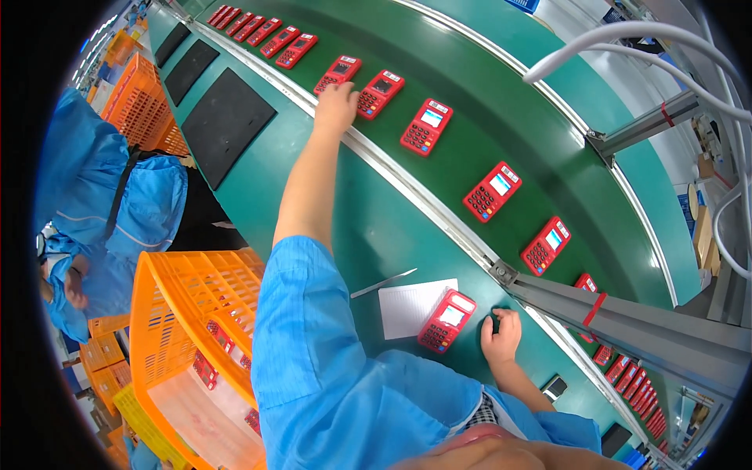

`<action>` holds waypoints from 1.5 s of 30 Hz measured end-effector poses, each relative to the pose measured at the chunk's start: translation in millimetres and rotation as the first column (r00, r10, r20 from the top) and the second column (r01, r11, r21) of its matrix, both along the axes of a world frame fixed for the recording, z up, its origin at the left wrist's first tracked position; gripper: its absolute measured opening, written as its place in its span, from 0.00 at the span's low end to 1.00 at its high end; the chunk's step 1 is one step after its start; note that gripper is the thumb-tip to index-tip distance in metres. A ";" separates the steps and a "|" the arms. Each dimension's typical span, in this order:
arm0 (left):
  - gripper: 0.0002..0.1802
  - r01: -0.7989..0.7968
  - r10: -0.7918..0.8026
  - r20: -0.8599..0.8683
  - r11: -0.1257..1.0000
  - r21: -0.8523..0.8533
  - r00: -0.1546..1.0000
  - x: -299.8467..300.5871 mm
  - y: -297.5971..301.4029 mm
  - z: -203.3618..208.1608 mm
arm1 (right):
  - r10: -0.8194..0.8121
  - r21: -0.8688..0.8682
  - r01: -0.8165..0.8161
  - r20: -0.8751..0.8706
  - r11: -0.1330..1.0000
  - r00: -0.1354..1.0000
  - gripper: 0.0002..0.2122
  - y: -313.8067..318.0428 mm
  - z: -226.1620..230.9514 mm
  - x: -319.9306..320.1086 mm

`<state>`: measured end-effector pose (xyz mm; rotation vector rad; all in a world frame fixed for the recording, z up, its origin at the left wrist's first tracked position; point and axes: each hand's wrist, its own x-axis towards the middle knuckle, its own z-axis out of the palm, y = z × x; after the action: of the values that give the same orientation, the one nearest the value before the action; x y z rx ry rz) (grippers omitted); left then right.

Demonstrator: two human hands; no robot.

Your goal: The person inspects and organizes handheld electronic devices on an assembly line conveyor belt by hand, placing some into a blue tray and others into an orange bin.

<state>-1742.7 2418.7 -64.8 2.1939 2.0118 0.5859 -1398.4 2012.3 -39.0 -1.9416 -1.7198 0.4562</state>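
My left hand (337,107) reaches over the rail to the green conveyor belt, its fingers closed at the lower end of a red card payment terminal (340,70). Just to the right of that hand lies a second red terminal (381,92). My right hand (502,337) rests on the green bench with its fingers curled; a small dark thing (495,320) shows between thumb and fingers, too little visible to name. Beside it another red terminal (447,320) with a lit screen lies partly on a white sheet of paper (401,308).
More red terminals (427,127) lie along the belt (470,102). A metal rail (415,196) and a grey post (627,309) border it. At left stand an orange crate (168,313) holding terminals, black mats (229,125) and a person in blue (117,180). A thin pen-like stick (384,283) lies beside the paper.
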 end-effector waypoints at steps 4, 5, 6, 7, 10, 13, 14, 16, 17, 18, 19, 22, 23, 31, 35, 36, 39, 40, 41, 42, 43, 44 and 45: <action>0.24 -0.236 0.245 -0.197 0.969 0.071 0.949 -12.0 8.3 -9.8 | -0.019 -0.031 0.018 -0.002 0.999 1.000 0.09 2.1 -1.3 -0.9; 0.24 -0.241 0.251 -0.201 0.968 0.074 0.947 -19.1 12.3 -14.2 | -0.013 -0.029 0.013 -0.006 1.000 1.000 0.09 3.8 -3.0 -2.1; 0.24 -0.222 0.229 -0.131 0.973 0.065 0.965 -26.8 17.2 -21.6 | 0.007 0.004 -0.007 -0.005 1.000 1.000 0.09 3.6 -4.2 -3.9; 0.24 -0.203 0.207 -0.063 0.977 0.057 0.976 -35.3 19.6 -27.7 | 0.027 0.038 -0.027 -0.005 0.999 1.000 0.09 3.3 -5.3 -5.9; 0.24 -0.215 0.215 -0.019 0.973 -0.078 0.977 -14.5 28.1 -27.0 | 0.002 0.020 -0.003 0.020 1.000 1.000 0.09 6.2 -8.8 -3.2; 0.23 -0.183 0.184 0.016 0.981 -0.055 0.983 -27.9 28.2 -27.9 | 0.020 0.036 -0.020 0.015 0.999 1.000 0.09 9.1 -7.4 -6.9; 0.23 -0.181 0.182 0.015 0.982 -0.056 0.983 -27.4 28.8 -26.8 | 0.017 0.035 -0.018 0.014 0.999 1.000 0.09 9.6 -8.0 -7.7; 0.22 -0.196 0.195 -0.023 0.978 -0.073 0.981 -26.9 30.9 -24.4 | 0.017 0.027 -0.017 0.011 0.999 1.000 0.09 10.7 -9.4 -9.4; 0.22 -0.193 0.192 -0.023 0.978 -0.075 0.981 -24.7 31.6 -21.3 | 0.014 0.024 -0.014 0.011 1.000 1.000 0.09 10.8 -10.1 -9.3; 0.21 -0.195 0.192 -0.039 0.974 -0.113 0.981 -22.3 32.2 -16.7 | 0.010 0.017 -0.010 0.013 1.000 1.000 0.09 11.0 -11.1 -9.4; 0.21 -0.198 0.192 -0.055 0.969 -0.151 0.980 -20.8 32.8 -15.4 | 0.007 0.010 -0.007 0.015 1.000 1.000 0.09 11.4 -11.8 -9.7; 0.20 -0.170 0.164 -0.051 0.975 -0.146 0.985 -24.8 31.3 -13.6 | 0.003 0.003 -0.003 0.013 1.000 1.000 0.09 14.3 -8.1 -13.3; 0.20 -0.168 0.162 -0.054 0.975 -0.147 0.985 -25.0 31.7 -12.7 | 0.001 0.002 -0.001 0.011 1.000 1.000 0.09 15.3 -7.6 -14.3; 0.21 -0.127 0.113 -0.082 0.975 -0.181 0.990 -24.6 31.0 -9.9 | 0.004 0.002 -0.004 0.011 1.000 1.000 0.09 19.6 -8.9 -18.9; 0.23 -0.120 0.105 -0.084 0.972 -0.200 0.991 -26.3 34.3 -11.9 | -0.007 -0.015 0.007 -0.001 1.000 1.000 0.09 22.6 -6.9 -23.0; 0.22 -0.119 0.104 -0.085 0.974 -0.194 0.991 -23.7 33.3 -11.8 | 0.000 0.002 0.000 0.009 1.000 1.000 0.09 23.9 -6.5 -23.6; 0.21 -0.111 0.099 -0.074 0.978 -0.176 0.992 -25.9 32.5 -11.3 | 0.007 0.019 -0.007 0.015 1.000 1.000 0.09 25.2 -6.2 -26.8; 0.20 -0.102 0.093 -0.060 0.980 -0.168 0.994 -28.1 32.2 -11.5 | 0.005 0.018 -0.005 0.012 1.000 1.000 0.09 25.3 -6.2 -28.1; 0.20 -0.102 0.092 -0.061 0.981 -0.168 0.994 -28.4 32.5 -11.4 | 0.005 0.018 -0.005 0.011 1.000 1.000 0.09 26.0 -6.0 -28.6; 0.22 -0.096 0.085 -0.067 0.979 -0.181 0.994 -28.9 32.8 -11.3 | 0.011 0.032 -0.011 0.015 0.999 1.000 0.09 27.2 -5.8 -29.1; 0.23 -0.091 0.078 -0.072 0.977 -0.194 0.994 -29.4 33.0 -11.1 | 0.017 0.046 -0.018 0.019 0.999 1.000 0.09 27.9 -5.4 -29.8; 0.23 -0.089 0.077 -0.072 0.977 -0.193 0.994 -28.2 33.1 -11.0 | 0.016 0.046 -0.017 0.019 0.999 1.000 0.09 28.6 -4.9 -30.5; 0.22 -0.101 0.089 -0.070 0.977 -0.190 0.994 -26.5 32.2 -11.4 | 0.016 0.037 -0.016 0.018 0.999 1.000 0.09 29.2 -4.2 -31.2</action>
<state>-1769.2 2450.9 -76.3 2.0365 2.1140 0.3199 -1429.6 2041.5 -43.2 -1.9121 -1.7435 0.4108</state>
